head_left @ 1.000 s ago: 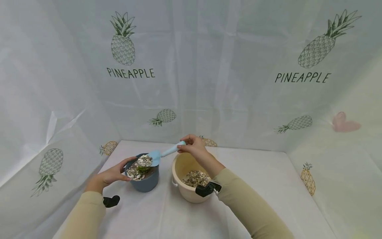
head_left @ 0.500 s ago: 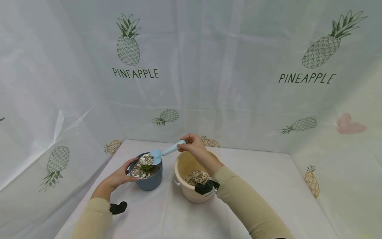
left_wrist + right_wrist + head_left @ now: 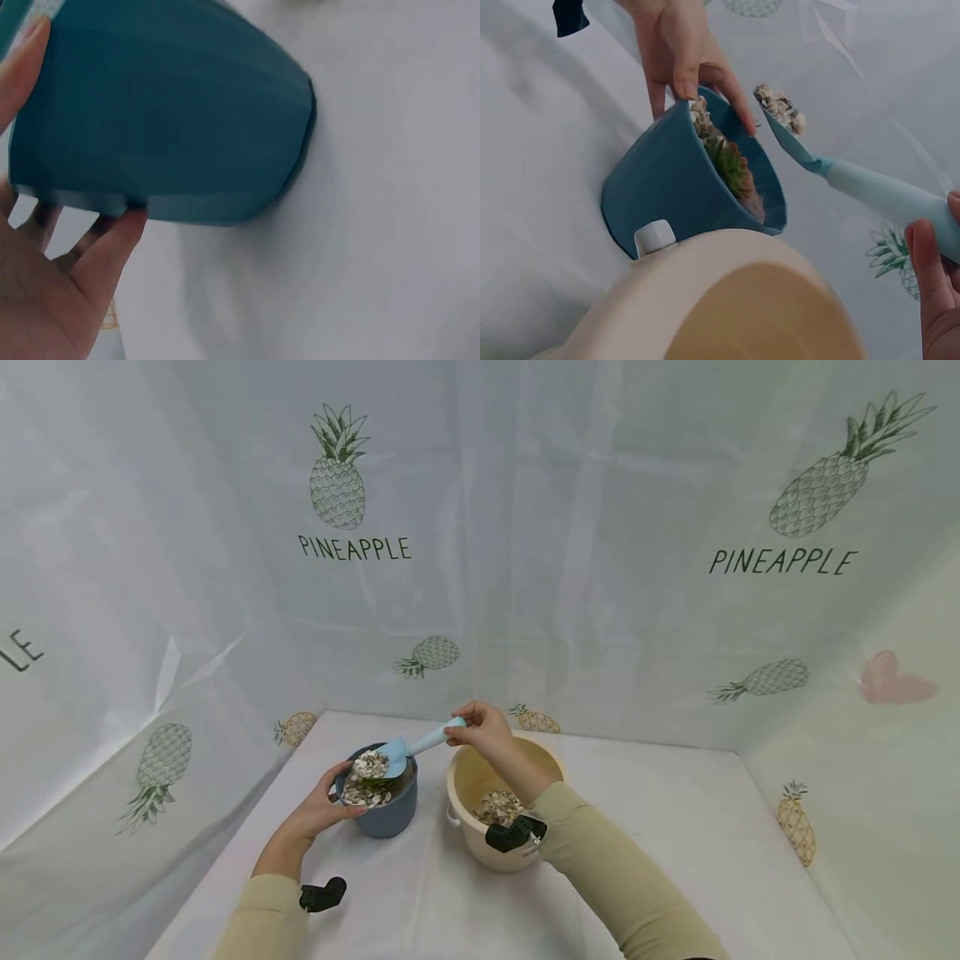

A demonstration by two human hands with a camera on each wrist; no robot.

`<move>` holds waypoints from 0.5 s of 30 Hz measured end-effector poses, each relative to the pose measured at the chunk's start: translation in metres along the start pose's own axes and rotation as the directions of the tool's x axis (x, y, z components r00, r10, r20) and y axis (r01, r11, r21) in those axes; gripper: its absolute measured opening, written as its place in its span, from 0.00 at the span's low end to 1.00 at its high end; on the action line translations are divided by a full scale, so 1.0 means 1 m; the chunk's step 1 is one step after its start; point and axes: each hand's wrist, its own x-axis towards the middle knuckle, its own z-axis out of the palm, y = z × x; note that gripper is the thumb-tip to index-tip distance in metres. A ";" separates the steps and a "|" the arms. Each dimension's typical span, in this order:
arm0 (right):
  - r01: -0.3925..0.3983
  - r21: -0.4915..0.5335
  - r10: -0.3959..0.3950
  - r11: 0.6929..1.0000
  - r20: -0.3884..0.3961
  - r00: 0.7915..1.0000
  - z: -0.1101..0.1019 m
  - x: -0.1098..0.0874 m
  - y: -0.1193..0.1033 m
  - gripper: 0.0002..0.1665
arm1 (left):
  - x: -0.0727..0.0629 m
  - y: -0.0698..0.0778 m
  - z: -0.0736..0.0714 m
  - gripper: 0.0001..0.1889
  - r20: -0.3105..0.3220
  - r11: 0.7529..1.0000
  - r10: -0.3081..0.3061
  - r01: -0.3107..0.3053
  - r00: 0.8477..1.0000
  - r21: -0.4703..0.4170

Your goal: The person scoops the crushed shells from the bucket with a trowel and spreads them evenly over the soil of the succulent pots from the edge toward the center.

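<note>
My left hand (image 3: 318,810) grips the rim of a blue-grey flower pot (image 3: 386,822), thumb and fingers on either side. The pot's outer wall (image 3: 165,120) fills much of the left wrist view. Inside it, a green succulent (image 3: 731,165) grows among pale gravel and brown soil. My right hand (image 3: 487,731) holds the end of a light blue trowel (image 3: 877,195) between thumb and fingers. The trowel's blade (image 3: 395,758) slants down over the pot opening. A heap of small pale stones (image 3: 780,109) lies on the blade, above the plant.
A cream bucket (image 3: 480,843) with gravel (image 3: 498,808) in its bottom stands right of the pot, under my right forearm. The white-covered table (image 3: 645,827) stretches to the right. Pineapple-printed sheets (image 3: 562,568) enclose the back and sides.
The head view has turned left, so the pot and bucket sit farther right in it. Relative to the pot, the trowel has shifted slightly left. Both hands keep their hold.
</note>
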 end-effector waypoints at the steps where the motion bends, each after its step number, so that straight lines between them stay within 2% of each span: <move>1: 0.000 0.000 0.000 1.000 -0.007 1.000 0.001 0.000 0.000 0.17 | 0.000 0.001 0.002 0.55 -0.014 1.000 -0.006 0.006 1.000 -0.003; 6: 0.017 -0.002 -0.017 1.000 -0.025 1.000 0.002 0.002 0.000 0.16 | 0.000 0.006 0.007 0.55 -0.054 0.999 -0.037 0.037 0.998 -0.007; 9: 0.032 -0.007 -0.032 0.999 -0.026 0.999 0.002 0.001 -0.001 0.15 | -0.001 0.009 0.006 0.55 -0.042 0.999 -0.034 0.035 0.999 0.012; 15: 0.013 0.007 -0.013 1.000 -0.033 0.999 -0.002 -0.004 0.002 0.14 | 0.001 0.008 0.000 0.57 0.092 0.993 -0.015 0.026 0.996 -0.114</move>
